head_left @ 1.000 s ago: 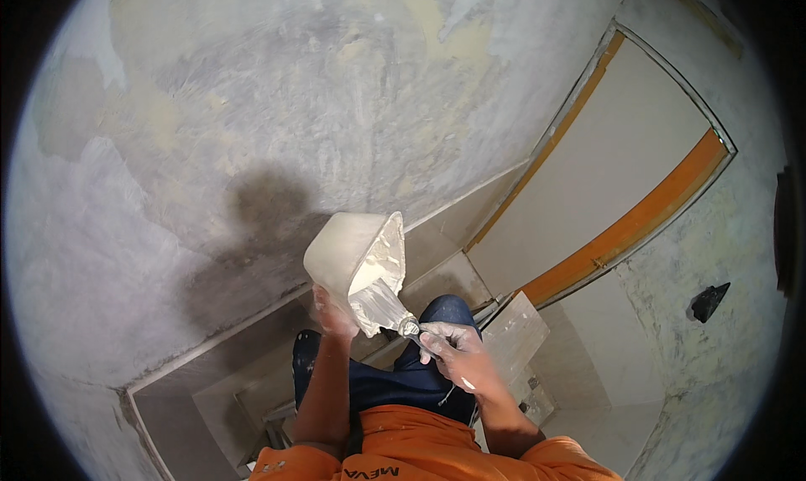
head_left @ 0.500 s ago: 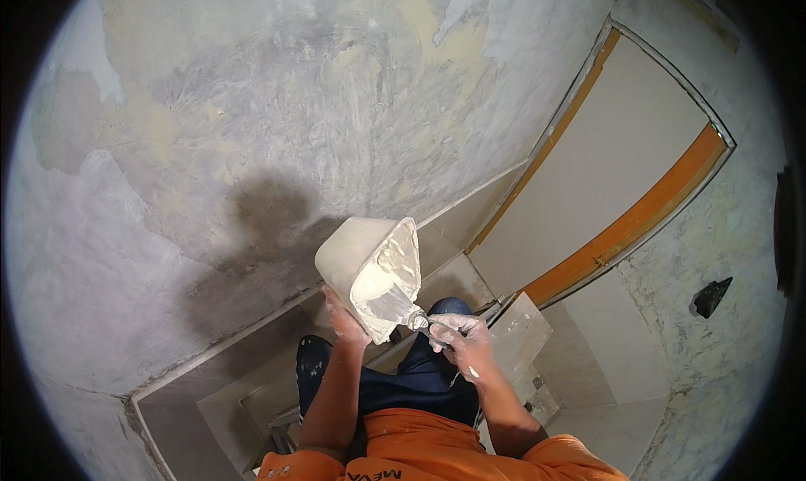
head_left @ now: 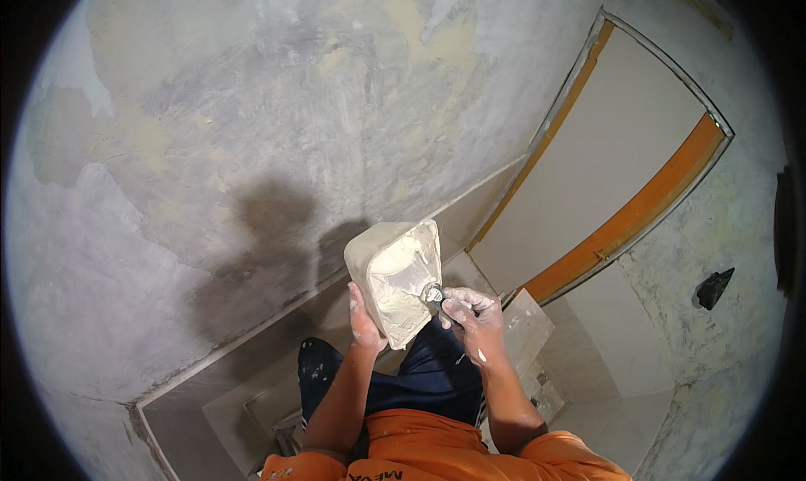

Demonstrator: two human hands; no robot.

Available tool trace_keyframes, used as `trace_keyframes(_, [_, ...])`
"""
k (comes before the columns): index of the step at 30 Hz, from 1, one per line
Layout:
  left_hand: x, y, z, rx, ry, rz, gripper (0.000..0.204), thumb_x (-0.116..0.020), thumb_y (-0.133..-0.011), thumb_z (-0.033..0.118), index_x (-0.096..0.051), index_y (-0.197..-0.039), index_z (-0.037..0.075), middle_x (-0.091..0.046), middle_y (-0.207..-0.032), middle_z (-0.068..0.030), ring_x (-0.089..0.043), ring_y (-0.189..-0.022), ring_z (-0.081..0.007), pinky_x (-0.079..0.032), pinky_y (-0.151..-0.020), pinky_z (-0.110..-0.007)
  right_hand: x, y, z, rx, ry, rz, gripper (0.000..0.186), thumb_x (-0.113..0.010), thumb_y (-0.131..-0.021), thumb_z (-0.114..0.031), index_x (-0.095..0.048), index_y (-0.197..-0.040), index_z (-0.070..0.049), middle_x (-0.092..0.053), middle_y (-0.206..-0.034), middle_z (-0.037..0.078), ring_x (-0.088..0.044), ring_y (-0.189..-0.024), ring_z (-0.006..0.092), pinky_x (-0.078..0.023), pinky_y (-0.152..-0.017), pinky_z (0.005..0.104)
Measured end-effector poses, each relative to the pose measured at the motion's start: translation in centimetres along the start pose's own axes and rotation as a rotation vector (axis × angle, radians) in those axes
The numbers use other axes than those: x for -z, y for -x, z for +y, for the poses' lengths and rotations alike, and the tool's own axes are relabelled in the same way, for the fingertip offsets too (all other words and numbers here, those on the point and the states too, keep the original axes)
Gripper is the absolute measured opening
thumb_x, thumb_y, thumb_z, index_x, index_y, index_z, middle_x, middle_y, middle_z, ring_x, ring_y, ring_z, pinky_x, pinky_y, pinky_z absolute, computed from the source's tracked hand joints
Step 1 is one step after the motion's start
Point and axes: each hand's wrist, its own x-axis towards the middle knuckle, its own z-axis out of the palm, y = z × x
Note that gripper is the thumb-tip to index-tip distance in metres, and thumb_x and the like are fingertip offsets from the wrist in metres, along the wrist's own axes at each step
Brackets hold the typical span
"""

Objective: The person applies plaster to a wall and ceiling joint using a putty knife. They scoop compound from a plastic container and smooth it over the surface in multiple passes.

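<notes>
A whitish tub (head_left: 363,261) is tilted toward me, its inside coated with cream-coloured filler (head_left: 401,258). My left hand (head_left: 364,320) grips the tub by its left side and underside; part of the fingers is hidden behind it. In my right hand (head_left: 475,315) is the handle of a putty knife (head_left: 413,280), closed between thumb and fingers. Its blade lies inside the tub against the filler, so its edge is partly hidden. Both hands are smeared with white.
Ahead stands a patchy, plastered wall (head_left: 252,120) carrying my shadow. A door (head_left: 600,145) with an orange-brown frame is at the right. Below are a tiled ledge (head_left: 189,418) and a pale board (head_left: 531,326). A black fitting (head_left: 714,289) juts from the right wall.
Both hands, the tub and the putty knife have shifted right and slightly up. The tub has turned a little, and the blade sits deeper inside it.
</notes>
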Motion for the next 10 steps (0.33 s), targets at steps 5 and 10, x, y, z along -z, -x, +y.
trace_keyframes(5, [-0.7, -0.5, 0.4, -0.020, 0.021, 0.091, 0.074, -0.037, -0.103, 0.062, -0.032, -0.153, 0.007, -0.046, -0.149, -0.0152, -0.049, -0.134, -0.0330, -0.043, -0.110, -0.049, -0.1, 0.9, -1.3, 0.235, 0.241, 0.071, 0.019, -0.071, -0.091, -0.009, -0.071, -0.104, 0.004, -0.066, -0.083, 0.001, -0.058, -0.074, 0.0081, -0.048, -0.069, 0.0242])
trace_keyframes(10, [0.8, -1.5, 0.4, -0.076, 0.149, 0.044, 0.075, -0.042, -0.101, 0.062, -0.031, -0.155, 0.011, -0.044, -0.151, -0.0108, -0.048, -0.135, -0.0332, -0.042, -0.111, -0.049, 0.4, 1.1, -2.2, 0.585, 0.579, 0.091, 0.018, -0.070, -0.091, -0.010, -0.072, -0.106, 0.000, -0.072, -0.094, 0.009, -0.064, -0.074, 0.0246, -0.051, -0.074, 0.0286])
